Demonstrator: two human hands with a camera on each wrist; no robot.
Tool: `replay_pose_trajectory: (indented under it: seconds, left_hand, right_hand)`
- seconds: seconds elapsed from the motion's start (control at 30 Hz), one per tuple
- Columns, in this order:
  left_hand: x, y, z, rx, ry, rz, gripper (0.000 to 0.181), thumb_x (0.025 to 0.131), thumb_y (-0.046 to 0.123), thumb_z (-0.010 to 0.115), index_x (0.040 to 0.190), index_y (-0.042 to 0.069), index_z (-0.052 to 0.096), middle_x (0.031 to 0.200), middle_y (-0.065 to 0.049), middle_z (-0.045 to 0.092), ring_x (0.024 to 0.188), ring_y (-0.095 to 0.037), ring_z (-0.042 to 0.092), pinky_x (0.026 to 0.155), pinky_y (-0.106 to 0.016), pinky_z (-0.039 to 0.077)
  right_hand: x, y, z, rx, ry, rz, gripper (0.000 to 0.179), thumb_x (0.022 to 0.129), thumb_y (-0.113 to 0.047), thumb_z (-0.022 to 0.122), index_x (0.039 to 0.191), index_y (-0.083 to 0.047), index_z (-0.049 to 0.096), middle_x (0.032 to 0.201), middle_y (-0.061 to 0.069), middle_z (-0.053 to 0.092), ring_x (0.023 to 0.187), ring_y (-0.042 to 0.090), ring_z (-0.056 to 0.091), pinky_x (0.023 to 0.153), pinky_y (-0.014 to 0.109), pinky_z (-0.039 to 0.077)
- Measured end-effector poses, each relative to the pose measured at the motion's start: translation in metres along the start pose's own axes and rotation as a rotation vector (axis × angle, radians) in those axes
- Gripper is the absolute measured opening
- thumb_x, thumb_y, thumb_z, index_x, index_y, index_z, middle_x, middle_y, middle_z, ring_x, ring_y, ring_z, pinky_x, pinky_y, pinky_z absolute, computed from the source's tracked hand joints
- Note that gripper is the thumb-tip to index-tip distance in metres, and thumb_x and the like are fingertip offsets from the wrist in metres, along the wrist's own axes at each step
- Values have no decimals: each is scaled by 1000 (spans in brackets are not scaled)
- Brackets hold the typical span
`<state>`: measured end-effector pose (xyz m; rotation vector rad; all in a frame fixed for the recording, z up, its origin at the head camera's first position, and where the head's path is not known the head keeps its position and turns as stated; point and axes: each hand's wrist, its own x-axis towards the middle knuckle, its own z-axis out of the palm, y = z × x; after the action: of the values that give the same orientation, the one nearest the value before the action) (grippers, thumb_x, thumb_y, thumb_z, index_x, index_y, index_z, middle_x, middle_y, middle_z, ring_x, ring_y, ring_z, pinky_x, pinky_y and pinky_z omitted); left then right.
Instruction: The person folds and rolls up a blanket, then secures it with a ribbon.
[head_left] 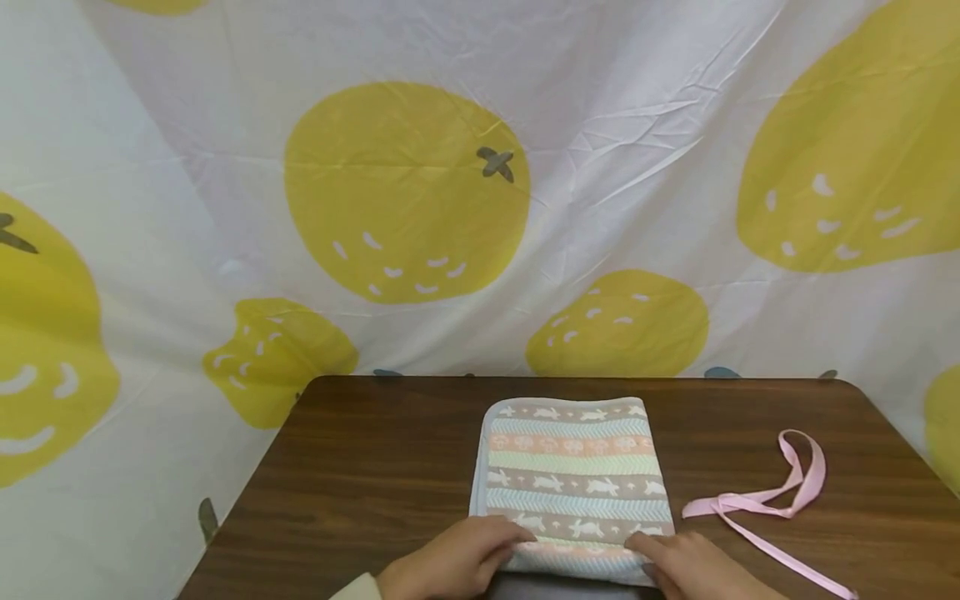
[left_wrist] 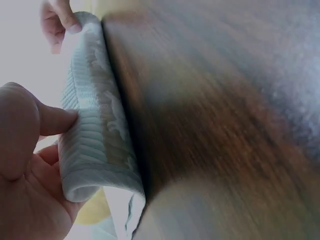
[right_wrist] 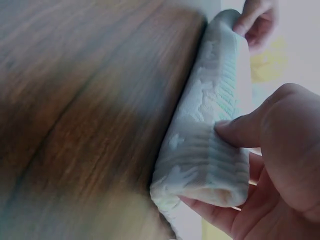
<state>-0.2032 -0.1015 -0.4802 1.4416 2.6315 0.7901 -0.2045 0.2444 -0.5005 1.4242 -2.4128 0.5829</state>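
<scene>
A folded towel (head_left: 573,467) with pastel stripes, white rabbits and a pale grey border lies on the brown wooden table. At its near left corner my left hand (head_left: 461,557) grips the edge, thumb on top and fingers underneath. My right hand (head_left: 693,567) pinches the near right corner the same way. In the left wrist view, the towel's near edge (left_wrist: 90,145) is rolled into a rounded fold between thumb and fingers. The right wrist view shows a similar rounded end of the towel (right_wrist: 195,150) in the right hand (right_wrist: 285,150).
A pink ribbon (head_left: 812,479) lies loosely looped on the table (head_left: 360,467), to the right of the towel. Behind the table's far edge hangs a white curtain (head_left: 630,100) printed with large yellow fruit.
</scene>
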Motion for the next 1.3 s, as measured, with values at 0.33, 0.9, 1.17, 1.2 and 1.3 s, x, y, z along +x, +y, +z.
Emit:
replay_pose_trajectory:
  seconds: [0.33, 0.9, 1.17, 1.2, 1.3]
  left_hand:
    - [7, -10, 1, -8, 42, -14, 25, 99, 3, 53, 119, 7, 67, 113, -2, 69, 106, -6, 61, 93, -21, 48]
    - [15, -17, 18, 404, 280, -79, 20, 82, 18, 77, 101, 20, 75, 94, 8, 66, 90, -9, 58, 72, -21, 44]
    - [18, -15, 23, 550, 418, 22, 12, 80, 15, 76, 89, 21, 71, 84, 8, 61, 81, -9, 54, 65, -21, 37]
    - [19, -14, 23, 568, 422, 31, 10, 81, 15, 74, 88, 21, 70, 83, 8, 60, 79, -9, 54, 65, -21, 37]
    - [18, -9, 23, 635, 396, 37, 8, 83, 15, 71, 85, 22, 68, 81, 9, 61, 76, -9, 55, 64, -21, 38]
  right_hand:
    - [-1, 8, 0, 128, 25, 99, 42, 79, 1, 76, 115, -10, 56, 86, -5, 61, 70, -7, 46, 55, 16, 42]
    - [13, -1, 9, -407, 133, 18, 46, 57, -7, 82, 98, -18, 64, 90, -5, 52, 79, 14, 49, 63, 28, 38]
    - [16, -5, 9, -483, 99, -92, 44, 74, -59, 70, 81, -18, 55, 71, -10, 45, 61, 7, 38, 55, 21, 31]
    - [15, -5, 9, -483, 93, -86, 50, 76, -66, 65, 82, -17, 55, 71, -9, 46, 60, 7, 38, 54, 21, 32]
    - [12, -7, 7, -479, 79, -53, 66, 76, -81, 51, 86, -16, 56, 73, -7, 50, 56, 8, 43, 50, 22, 35]
